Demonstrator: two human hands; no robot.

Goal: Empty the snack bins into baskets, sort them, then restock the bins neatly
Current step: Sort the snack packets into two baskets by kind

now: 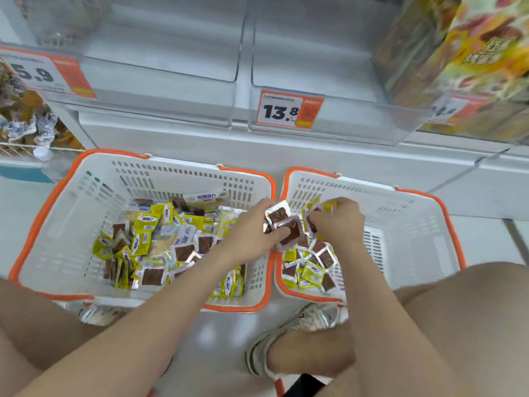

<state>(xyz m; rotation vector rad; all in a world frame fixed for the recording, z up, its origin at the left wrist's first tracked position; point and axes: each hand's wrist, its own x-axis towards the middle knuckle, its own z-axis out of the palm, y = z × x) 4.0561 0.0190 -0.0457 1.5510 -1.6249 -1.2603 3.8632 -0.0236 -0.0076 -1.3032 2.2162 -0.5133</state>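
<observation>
The left hand [252, 229] grips brown packets [286, 227] and the right hand [340, 222] pinches more over the right basket [415, 213], so sorting seems midway: the left basket [57, 224] holds a mixed heap, and the far bins [171, 67] are emptied, not yet restocked.

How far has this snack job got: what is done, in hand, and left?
Done: the left bin and right bin stand empty. In hand: the left hand and right hand hold brown packets at the right basket, sorting. Left: the left basket holds a mixed pile; no bin is restocked.
</observation>
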